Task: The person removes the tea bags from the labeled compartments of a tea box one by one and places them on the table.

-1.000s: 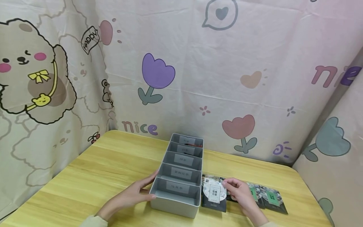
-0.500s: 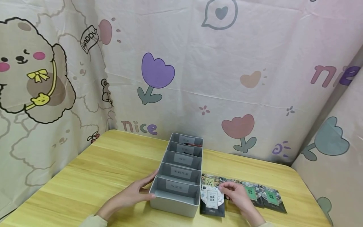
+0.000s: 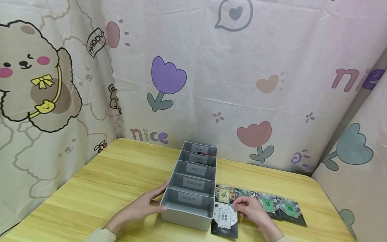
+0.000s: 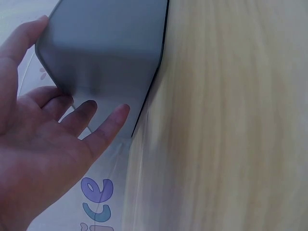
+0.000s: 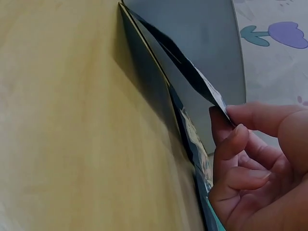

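A long grey box point(image 3: 187, 220), split by dividers into several labelled compartments, stands on the table. My left hand point(image 3: 146, 206) rests against its near left side, the thumb at the front corner and the fingers extended along the wall. In the left wrist view these fingers point(image 4: 109, 126) touch the outer wall loosely. My right hand point(image 3: 252, 211) pinches the upper right edge of a black tea sachet with a white label point(image 3: 224, 218), just right of the box. The right wrist view shows this sachet point(image 5: 192, 77) edge-on, tilted above other packets.
Right of the box lie a yellow-labelled tea sachet point(image 3: 224, 194), a partly covered one point(image 3: 243, 192) and green-labelled sachets point(image 3: 291, 210). Something red point(image 3: 207, 154) and something dark show in the far compartments. A patterned curtain point(image 3: 196, 84) hangs behind the table point(image 3: 121, 174).
My right hand has drawn the white-labelled sachet toward me and slightly left, baring the yellow-labelled sachet behind it. The left hand and the box have stayed in place.
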Available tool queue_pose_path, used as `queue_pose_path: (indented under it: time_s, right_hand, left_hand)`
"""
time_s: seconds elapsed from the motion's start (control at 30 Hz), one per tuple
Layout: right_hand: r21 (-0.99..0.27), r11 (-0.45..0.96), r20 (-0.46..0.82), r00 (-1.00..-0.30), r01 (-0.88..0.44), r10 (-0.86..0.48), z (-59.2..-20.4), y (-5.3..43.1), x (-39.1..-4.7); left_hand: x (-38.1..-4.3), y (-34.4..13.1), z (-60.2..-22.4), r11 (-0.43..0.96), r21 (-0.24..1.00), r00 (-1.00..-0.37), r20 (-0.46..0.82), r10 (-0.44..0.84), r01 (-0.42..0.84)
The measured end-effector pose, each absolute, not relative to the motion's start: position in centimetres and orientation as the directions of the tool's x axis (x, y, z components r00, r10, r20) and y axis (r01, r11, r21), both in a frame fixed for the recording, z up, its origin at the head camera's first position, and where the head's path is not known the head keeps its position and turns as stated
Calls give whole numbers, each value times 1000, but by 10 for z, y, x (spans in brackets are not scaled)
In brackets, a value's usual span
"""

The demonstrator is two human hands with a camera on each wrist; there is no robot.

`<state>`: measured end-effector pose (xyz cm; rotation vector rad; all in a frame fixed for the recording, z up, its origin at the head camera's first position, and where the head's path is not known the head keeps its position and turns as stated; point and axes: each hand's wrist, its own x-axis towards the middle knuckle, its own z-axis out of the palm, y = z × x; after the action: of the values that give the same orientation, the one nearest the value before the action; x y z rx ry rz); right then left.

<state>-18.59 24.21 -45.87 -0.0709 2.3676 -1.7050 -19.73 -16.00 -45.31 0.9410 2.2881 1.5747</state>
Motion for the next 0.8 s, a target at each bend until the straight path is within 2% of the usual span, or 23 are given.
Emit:
queue_pose_path:
  time_s: [0.37, 0.6, 0.8]
  right_hand:
    - [-925, 378, -120, -969, 30, -216, -463, 242, -186]
    - [-877, 479, -54, -980, -47, -194, -462, 241, -184]
    - [-859, 508, -18, -989, -60, -148, -460, 242, -185]
  left_hand:
    - [-197, -159, -453, 235, 896, -777, 168, 607, 377]
    - [-198, -159, -452, 233, 898, -776, 165, 609, 373]
    - [-197, -160, -451, 236, 899, -777, 159, 609, 369]
